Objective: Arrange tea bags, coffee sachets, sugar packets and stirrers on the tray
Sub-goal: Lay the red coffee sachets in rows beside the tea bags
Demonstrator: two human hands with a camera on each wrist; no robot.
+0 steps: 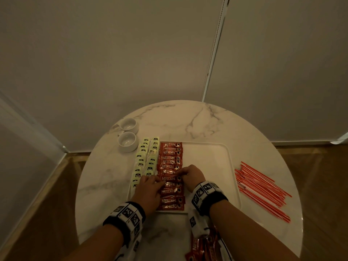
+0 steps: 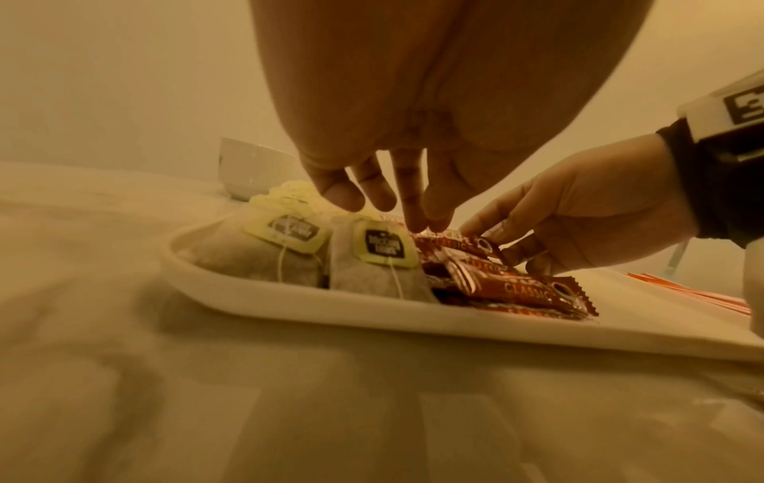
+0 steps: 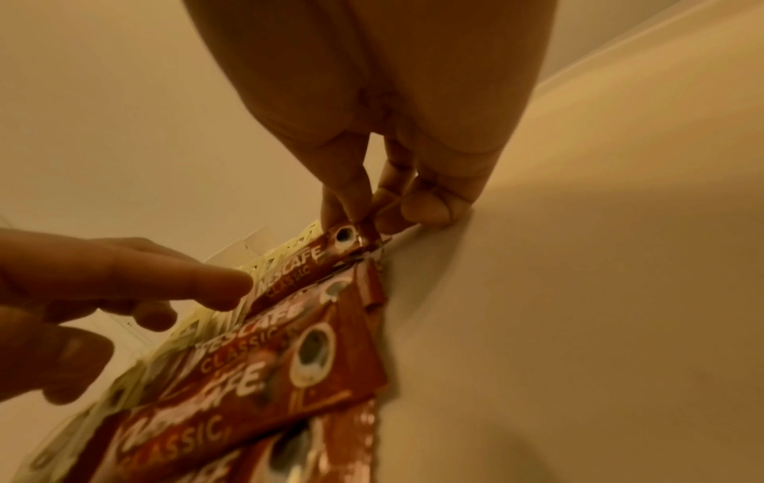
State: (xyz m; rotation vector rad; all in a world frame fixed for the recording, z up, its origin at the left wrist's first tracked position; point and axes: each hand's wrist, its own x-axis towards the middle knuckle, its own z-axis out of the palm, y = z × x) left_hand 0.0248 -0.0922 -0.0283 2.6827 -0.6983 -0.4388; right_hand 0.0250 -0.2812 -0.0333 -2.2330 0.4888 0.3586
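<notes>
- Coffee sachets (image 1: pixel 204 245), red and loose, lie in a small heap at the near edge of the marble table (image 1: pixel 254 132), partly under the right forearm
- White tray (image 1: pixel 211 162) sits mid-table; its right half is bare
- Overlapping column of red coffee sachets (image 1: pixel 171 159) runs near to far along the tray's left-centre
- Left hand (image 1: pixel 149 189) reaches in from the near left, fingers extended with a slight curl, tips touching the left end of one sachet (image 1: pixel 170 178) in the column; whether it pinches or only presses cannot be told
- Right hand (image 1: pixel 192 175) curls over the right end of that sachet; the right wrist view shows thumb and fingertips (image 3: pixel 347 196) pinching the end printed with a cup
- Tea bags (image 1: pixel 145 162) with yellow-green tags stand in two columns just left of the coffee column, along the tray's left edge
- Stirrers (image 1: pixel 261 191), red and white, lie in a loose bundle on the table right of the tray, apart from it
- Two white cups (image 1: pixel 128 132) stand at the far left, just beyond the tea bags
</notes>
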